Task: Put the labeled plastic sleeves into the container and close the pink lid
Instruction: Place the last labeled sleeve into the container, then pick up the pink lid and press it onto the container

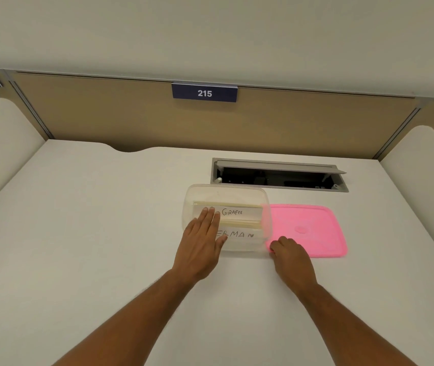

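Note:
A clear plastic container [237, 191] stands open on the white desk, right of centre. Inside lie two labeled plastic sleeves: one reading "GIRAFEE" [239, 213] and, nearer me, one whose visible letters read "ERMAN" [239, 235]. My left hand [202, 240] lies flat with straight fingers over the container's left part, covering the left ends of both sleeves. The pink lid [313, 228] lies flat on the desk, touching the container's right side. My right hand [288, 250] has curled fingers on the lid's near-left corner and grips its edge.
An open cable hatch [279, 175] is sunk into the desk [91, 233] just behind the container and lid. A tan partition with a "215" sign [204, 93] closes the back. Rounded white side dividers [1, 143] stand at left and right.

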Demonstrator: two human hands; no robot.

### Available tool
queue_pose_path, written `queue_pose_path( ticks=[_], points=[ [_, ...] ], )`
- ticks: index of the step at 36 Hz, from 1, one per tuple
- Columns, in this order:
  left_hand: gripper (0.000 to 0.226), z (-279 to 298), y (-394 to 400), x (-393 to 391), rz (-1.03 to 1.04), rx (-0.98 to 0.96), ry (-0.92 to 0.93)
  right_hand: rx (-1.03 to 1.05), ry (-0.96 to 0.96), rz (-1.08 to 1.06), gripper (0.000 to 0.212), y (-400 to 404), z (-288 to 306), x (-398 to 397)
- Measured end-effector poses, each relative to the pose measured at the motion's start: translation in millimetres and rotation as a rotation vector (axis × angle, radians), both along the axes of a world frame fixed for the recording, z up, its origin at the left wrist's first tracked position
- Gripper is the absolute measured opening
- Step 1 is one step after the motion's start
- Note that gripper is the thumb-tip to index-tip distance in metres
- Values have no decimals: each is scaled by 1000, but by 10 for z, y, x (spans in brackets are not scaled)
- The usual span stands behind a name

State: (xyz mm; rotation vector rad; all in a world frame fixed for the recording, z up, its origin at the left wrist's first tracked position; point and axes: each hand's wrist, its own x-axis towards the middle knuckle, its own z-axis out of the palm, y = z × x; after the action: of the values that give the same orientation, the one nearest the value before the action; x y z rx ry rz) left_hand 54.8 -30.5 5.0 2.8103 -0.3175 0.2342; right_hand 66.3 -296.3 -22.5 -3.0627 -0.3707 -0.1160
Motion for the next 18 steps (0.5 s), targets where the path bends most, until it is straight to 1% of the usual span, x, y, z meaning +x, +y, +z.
queue_pose_path(
  ticks=[3, 7, 10, 15, 18],
  points=[
    [64, -3, 7, 3, -5, 30, 14, -25, -17, -9, 18, -4, 24, -19],
    [65, -13, 16, -2, -14, 59, 24, -10, -99, -23, 24, -19, 96, -24],
    [65, -18, 24, -9, -21, 60, 37, 17, -170, -50, 23, -52, 169, -2],
    [68, -16, 38, -6, -26, 80, 61, 136, -310, -138, 16, -126, 340, 54],
    [69, -4, 36, -8, -25, 74, 79, 255, -377, -236, 10, -137, 528, 116]
  ],
)
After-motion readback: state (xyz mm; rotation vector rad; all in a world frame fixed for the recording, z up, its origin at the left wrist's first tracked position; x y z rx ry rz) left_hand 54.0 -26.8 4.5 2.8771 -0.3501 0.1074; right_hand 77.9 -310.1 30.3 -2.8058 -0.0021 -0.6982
